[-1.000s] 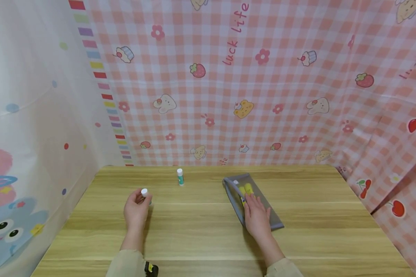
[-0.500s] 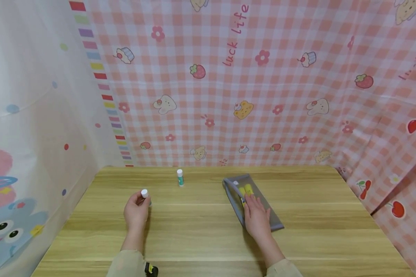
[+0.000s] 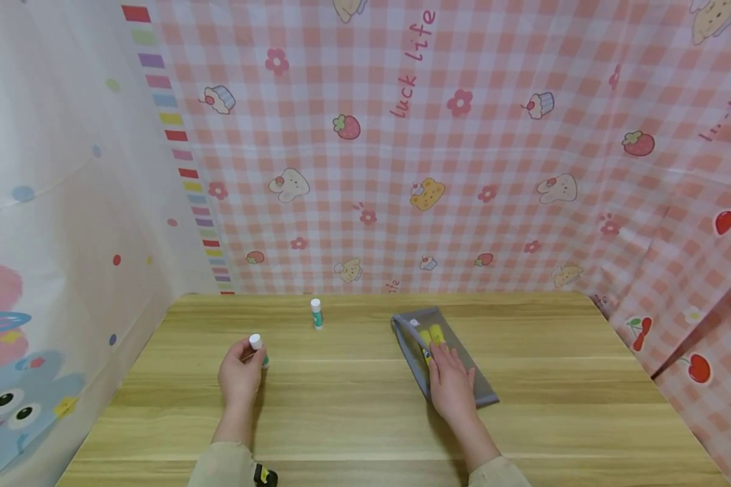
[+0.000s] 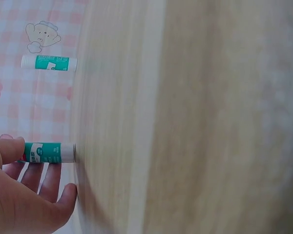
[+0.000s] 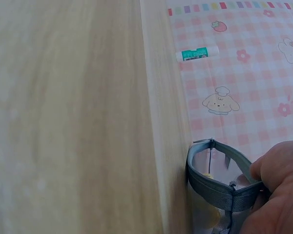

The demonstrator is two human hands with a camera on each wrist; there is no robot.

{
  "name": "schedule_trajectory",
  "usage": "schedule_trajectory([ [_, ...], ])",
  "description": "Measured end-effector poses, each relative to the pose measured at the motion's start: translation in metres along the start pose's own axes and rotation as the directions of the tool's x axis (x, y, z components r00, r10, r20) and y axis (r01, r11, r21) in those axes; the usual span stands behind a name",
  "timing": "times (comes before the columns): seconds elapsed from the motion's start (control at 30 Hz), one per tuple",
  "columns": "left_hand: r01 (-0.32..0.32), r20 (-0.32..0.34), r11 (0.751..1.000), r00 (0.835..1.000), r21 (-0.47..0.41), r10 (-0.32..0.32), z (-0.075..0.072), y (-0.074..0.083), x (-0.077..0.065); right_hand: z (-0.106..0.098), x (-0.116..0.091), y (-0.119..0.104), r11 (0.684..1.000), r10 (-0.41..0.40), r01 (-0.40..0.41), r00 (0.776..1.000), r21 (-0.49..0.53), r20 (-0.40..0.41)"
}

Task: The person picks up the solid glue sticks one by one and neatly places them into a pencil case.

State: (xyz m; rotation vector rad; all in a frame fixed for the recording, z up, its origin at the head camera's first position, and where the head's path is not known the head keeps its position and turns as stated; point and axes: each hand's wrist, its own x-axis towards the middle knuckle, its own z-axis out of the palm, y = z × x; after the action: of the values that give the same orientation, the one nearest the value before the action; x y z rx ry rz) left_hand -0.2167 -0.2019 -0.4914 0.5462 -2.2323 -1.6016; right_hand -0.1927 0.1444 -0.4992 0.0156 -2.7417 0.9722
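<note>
My left hand [image 3: 241, 370] pinches a white-capped glue stick [image 3: 256, 342] between thumb and fingers, at the left of the table. In the left wrist view, its teal label [image 4: 43, 152] shows and its base is at or very near the tabletop. Another glue stick [image 3: 317, 314] stands upright farther back. On the right, a grey mesh zip pouch [image 3: 416, 365] lies with its mouth gaping to the left. Yellow items [image 3: 436, 333] show through the mesh; their kind is unclear. My right hand [image 3: 452, 384] lies over the pouch and grips its rim [image 5: 219, 197] by the mouth.
The wood-grain table [image 3: 341, 419] ends at a pink checked cloth [image 3: 365, 169] behind. A white patterned cloth [image 3: 67, 223] hangs on the left. A small black and yellow object [image 3: 266, 474] sits by the left sleeve.
The glue stick in my left hand has tilted slightly, and more of its teal body shows below the fingers. The right hand and pouch hold their place.
</note>
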Motion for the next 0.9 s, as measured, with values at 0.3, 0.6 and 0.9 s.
schedule_trajectory([
  [0.3,0.017,0.028,1.0,0.999,0.006,-0.017,0.001,0.001,-0.001,0.0,0.0,0.0,1.0,-0.001,0.001,1.0,0.007,-0.002],
  [0.6,0.008,0.042,1.0,0.999,0.002,-0.008,0.005,0.004,-0.003,0.001,0.0,0.001,1.0,0.002,-0.002,1.0,0.007,-0.004],
  [0.9,-0.014,0.061,1.0,0.998,-0.008,0.015,0.012,0.007,-0.006,0.0,0.0,-0.001,1.0,0.011,-0.011,1.0,0.013,0.006],
])
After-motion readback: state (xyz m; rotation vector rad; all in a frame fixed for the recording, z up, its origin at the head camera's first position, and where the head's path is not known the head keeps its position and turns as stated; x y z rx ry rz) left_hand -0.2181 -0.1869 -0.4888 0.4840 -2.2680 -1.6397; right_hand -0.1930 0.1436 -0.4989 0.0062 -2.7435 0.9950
